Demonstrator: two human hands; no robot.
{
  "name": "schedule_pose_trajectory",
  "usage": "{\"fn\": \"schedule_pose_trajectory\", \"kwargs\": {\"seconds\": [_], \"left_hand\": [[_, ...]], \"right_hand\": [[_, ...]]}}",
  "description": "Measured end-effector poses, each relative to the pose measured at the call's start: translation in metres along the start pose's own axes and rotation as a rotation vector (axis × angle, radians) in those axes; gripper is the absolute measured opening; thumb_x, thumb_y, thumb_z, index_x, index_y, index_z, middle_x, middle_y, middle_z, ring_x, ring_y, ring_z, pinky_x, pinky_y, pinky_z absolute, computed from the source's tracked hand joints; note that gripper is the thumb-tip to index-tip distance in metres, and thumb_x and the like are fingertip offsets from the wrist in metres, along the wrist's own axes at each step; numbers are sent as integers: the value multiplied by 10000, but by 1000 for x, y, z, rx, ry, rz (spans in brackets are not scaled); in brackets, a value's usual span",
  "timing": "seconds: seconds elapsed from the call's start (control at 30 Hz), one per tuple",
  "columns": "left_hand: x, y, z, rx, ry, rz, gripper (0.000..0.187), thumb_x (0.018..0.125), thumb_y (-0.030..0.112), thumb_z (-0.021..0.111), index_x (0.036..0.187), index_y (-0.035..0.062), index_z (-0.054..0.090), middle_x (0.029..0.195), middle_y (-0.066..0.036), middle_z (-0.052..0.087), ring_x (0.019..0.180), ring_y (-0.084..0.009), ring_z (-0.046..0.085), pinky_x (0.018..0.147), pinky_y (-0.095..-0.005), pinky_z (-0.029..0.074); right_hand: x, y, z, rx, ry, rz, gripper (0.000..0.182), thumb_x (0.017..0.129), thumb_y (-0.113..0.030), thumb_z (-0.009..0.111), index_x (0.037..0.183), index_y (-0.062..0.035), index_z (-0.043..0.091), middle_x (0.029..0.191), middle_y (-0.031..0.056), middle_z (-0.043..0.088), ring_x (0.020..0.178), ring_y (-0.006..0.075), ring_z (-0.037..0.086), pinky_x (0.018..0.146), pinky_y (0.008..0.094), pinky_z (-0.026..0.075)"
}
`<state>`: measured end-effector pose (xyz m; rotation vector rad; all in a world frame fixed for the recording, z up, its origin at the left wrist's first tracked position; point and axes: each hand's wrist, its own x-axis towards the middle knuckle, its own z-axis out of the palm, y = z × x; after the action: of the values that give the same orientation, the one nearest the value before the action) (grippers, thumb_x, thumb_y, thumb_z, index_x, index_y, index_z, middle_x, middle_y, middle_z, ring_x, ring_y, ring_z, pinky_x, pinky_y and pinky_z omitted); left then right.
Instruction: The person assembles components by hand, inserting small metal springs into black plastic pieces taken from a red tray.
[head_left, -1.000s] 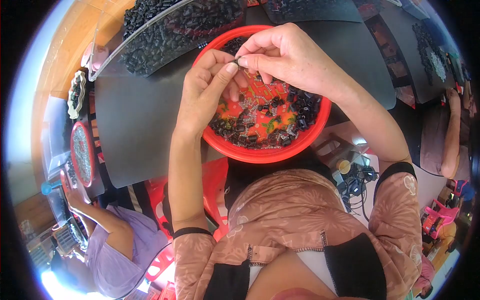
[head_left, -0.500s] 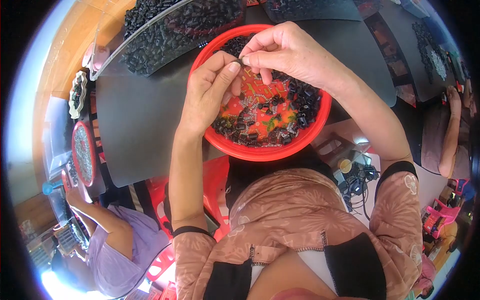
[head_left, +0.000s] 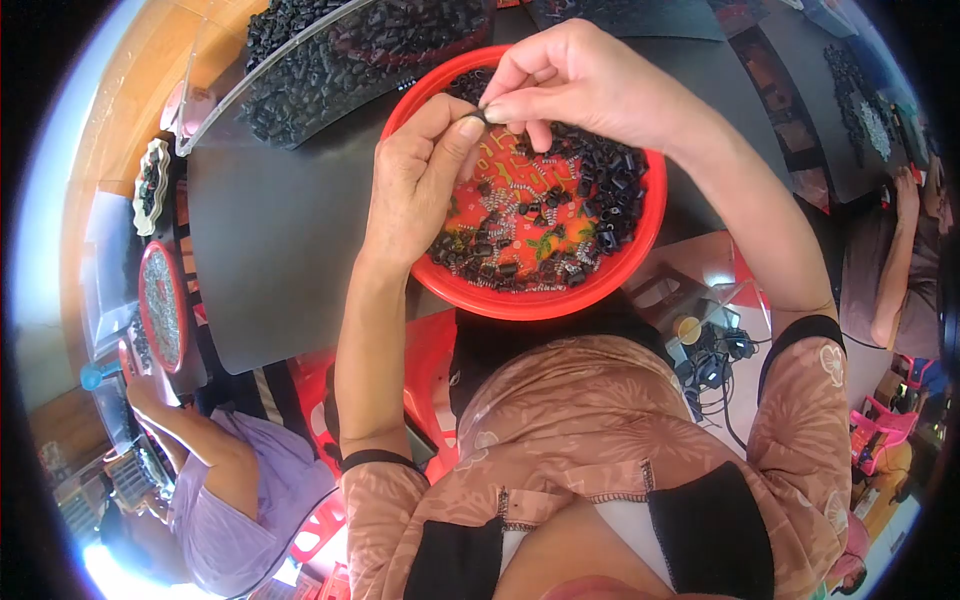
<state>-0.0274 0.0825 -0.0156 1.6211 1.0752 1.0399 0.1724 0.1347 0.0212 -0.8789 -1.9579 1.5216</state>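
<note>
Over the upper part of a red round basin (head_left: 545, 307), my two hands meet fingertip to fingertip. My left hand (head_left: 425, 165) pinches a small black piece (head_left: 482, 116) between thumb and index finger. The thumb and index finger of my right hand (head_left: 545, 90) close on the same piece from the other side. Inside the basin lie many black plastic parts (head_left: 612, 190), heaped along its right side, and small metal springs (head_left: 525, 192) scattered over the patterned red bottom.
A clear bin of black parts (head_left: 340, 70) stands at the upper left. Left of the dark table (head_left: 280, 220), a red tray of metal pieces (head_left: 162, 305) lies near a person in purple (head_left: 240, 490). Another person's arm (head_left: 900, 260) shows at the right.
Both hands have risen slightly, still joined at the small black piece. The right hand's fingers have shifted up a little.
</note>
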Motion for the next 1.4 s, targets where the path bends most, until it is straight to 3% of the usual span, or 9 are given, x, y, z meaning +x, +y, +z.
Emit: {"fn": "schedule_pose_trajectory", "kwargs": {"seconds": [0.63, 0.73, 0.77, 0.9, 1.0, 1.03, 1.1, 1.17, 1.4], "left_hand": [[-3, 10, 1, -121, -66, -3, 188, 979, 160, 539, 866, 19, 588, 673, 29, 492, 612, -45, 437, 562, -218, 382], [-3, 17, 3, -68, 145, 108, 166, 981, 165, 526, 885, 46, 591, 659, 39, 504, 550, -22, 399, 485, -184, 270], [-10, 31, -2, 28, 237, 107, 138, 963, 107, 540, 882, 9, 592, 672, 25, 510, 611, -44, 472, 550, -206, 384], [-26, 62, -26, 405, 1033, 655, 131, 908, 50, 588, 998, -44, 606, 683, -55, 600, 512, -96, 527, 432, -194, 395], [-18, 121, -51, 331, 950, 964, 192, 949, 121, 503, 785, 29, 546, 658, -34, 520, 525, -89, 491, 441, -238, 402], [-10, 109, -70, 1149, 1310, 803, 272, 974, 220, 498, 1036, 1, 648, 766, -75, 639, 600, -122, 581, 478, -201, 427], [10, 123, -93, 1053, 979, 454, 408, 923, 376, 566, 1200, 80, 606, 1031, -93, 664, 739, -130, 599, 560, -273, 477], [26, 110, -103, 1526, 1018, 164, 431, 894, 346, 615, 1246, 97, 614, 1036, -62, 696, 803, -124, 630, 623, -255, 489], [23, 62, -68, 952, 832, 411, 167, 926, 190, 605, 962, 65, 710, 690, -20, 672, 586, -73, 604, 556, -229, 448]], "right_hand": [[-20, -7, 7, 76, 114, -25, 204, 865, -172, 708, 898, 27, 678, 744, 62, 669, 609, 93, 617, 598, 217, 502], [-32, 0, 3, 25, 199, -92, 209, 876, -185, 699, 924, 18, 682, 760, 51, 668, 583, 79, 589, 582, 212, 487], [-36, 2, 0, 22, 232, -83, 207, 876, -186, 700, 927, 13, 684, 762, 47, 667, 577, 74, 580, 578, 210, 483], [-53, 10, -13, -5, 358, -54, 200, 885, -193, 693, 927, 3, 686, 739, 26, 649, 559, 56, 552, 544, 196, 455], [-58, 20, -16, -14, 385, -57, 201, 899, -202, 679, 923, -3, 686, 716, 18, 634, 549, 55, 544, 525, 190, 436], [-60, 20, -16, -12, 385, -61, 201, 899, -203, 679, 921, -3, 686, 717, 20, 636, 546, 54, 542, 521, 192, 435], [-63, 21, -14, -5, 384, -67, 201, 900, -204, 678, 917, -4, 686, 718, 23, 639, 539, 53, 539, 513, 195, 433], [-67, 18, -10, -53, 411, -60, 197, 902, -204, 676, 913, -8, 688, 712, 23, 639, 529, 51, 530, 501, 197, 426], [-70, 21, -14, -121, 433, -15, 182, 900, -204, 675, 910, -23, 696, 696, 18, 641, 518, 35, 508, 482, 194, 410]]}}
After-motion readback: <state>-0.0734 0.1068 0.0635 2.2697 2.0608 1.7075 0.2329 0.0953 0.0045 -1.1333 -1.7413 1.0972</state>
